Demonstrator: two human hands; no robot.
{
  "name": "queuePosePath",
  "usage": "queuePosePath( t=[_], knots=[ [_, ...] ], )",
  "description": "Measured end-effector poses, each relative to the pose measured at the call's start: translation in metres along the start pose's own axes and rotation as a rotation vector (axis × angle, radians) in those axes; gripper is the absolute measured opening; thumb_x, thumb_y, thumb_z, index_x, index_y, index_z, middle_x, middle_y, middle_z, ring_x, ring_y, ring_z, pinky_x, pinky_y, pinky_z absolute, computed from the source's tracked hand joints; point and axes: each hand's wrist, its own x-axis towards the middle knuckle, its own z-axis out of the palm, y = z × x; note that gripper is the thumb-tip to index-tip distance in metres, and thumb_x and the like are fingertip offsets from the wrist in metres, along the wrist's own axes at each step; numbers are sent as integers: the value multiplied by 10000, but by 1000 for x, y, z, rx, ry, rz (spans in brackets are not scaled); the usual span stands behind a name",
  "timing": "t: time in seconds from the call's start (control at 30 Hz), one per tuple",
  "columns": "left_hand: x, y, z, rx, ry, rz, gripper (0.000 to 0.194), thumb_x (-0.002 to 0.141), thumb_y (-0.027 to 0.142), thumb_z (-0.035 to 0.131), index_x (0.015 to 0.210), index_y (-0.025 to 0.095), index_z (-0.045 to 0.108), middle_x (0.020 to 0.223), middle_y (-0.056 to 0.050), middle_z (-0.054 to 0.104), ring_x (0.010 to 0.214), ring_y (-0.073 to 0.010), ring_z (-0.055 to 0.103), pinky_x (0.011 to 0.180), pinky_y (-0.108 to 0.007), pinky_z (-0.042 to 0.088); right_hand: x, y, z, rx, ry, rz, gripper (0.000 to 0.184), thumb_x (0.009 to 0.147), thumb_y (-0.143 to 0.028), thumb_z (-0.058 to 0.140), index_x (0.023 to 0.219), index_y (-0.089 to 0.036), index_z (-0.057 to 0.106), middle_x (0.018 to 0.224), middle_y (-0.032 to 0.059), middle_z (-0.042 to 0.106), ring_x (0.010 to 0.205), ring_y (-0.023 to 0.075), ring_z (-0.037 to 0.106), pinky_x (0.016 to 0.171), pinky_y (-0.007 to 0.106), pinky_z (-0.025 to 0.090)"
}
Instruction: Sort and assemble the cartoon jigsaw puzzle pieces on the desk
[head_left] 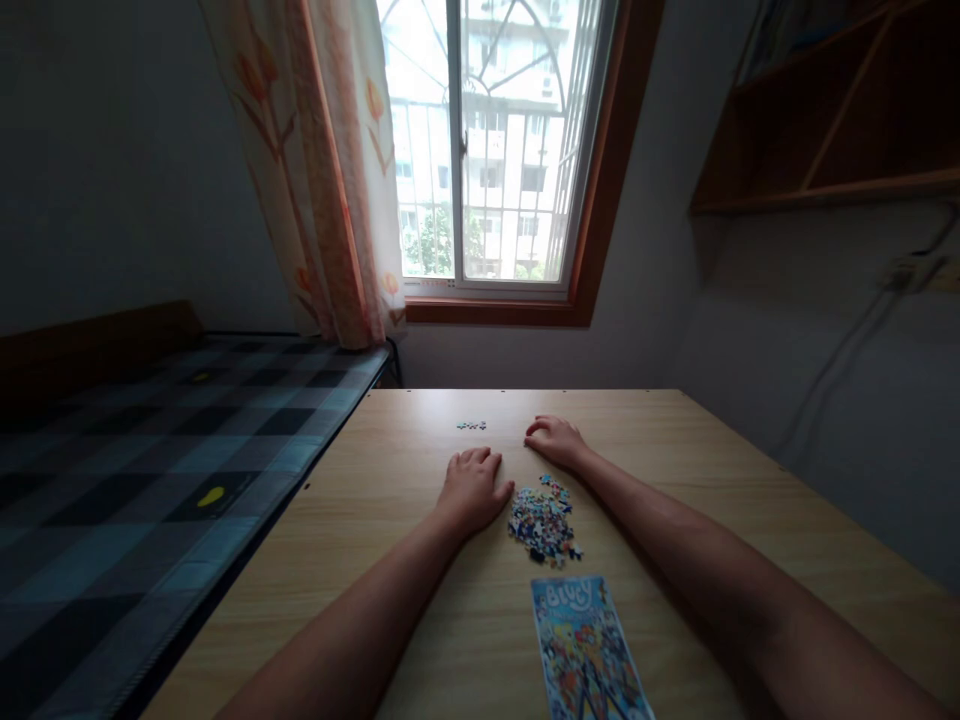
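Both my forearms reach across a light wooden table [675, 470]. My left hand [472, 485] lies palm down on the wood with its fingers curled under, just left of a heap of small colourful puzzle pieces [544, 522]. Beyond that heap rests my right hand [553, 438], fingers bent down onto the table; whether it holds a piece is hidden. A few joined pieces [471, 425] lie apart, further out. A printed picture card [586, 648] with cartoon figures lies near me, below the heap.
A bed with a dark checked cover [150, 470] runs along the table's left edge. Ahead is a barred window [495, 150] with a flowered curtain [322, 170]. A wooden shelf [832, 120] hangs on the right wall, with a cable [847, 350] below it.
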Motion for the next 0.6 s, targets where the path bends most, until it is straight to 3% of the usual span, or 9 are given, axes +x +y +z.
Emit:
queuePosePath(
  t=[0.1,0.33,0.6],
  knots=[
    [0,0,0,-1,3,0,452,870,491,523,1228,227,607,1378,-105,550,1273,-291,463,1102,-462,296,19,-6,12,-24,-18,13,358,803,-496,665,1107,-312,709,1345,46,605,1307,293,475,1105,486,297],
    [-1,0,2,-22,4,-5,463,869,480,521,1249,227,594,1374,-108,547,1271,-302,455,1107,-479,289,65,-22,36,-92,-145,55,693,812,-687,574,1398,-321,509,1564,100,350,1466,362,200,1129,631,127],
    [0,0,4,-24,-33,-15,510,878,503,492,1308,237,557,1426,-108,506,1312,-310,414,1134,-507,251,81,-21,47,-83,-144,19,729,826,-702,544,1444,-328,452,1569,93,345,1463,373,205,1134,647,108]
  ],
)
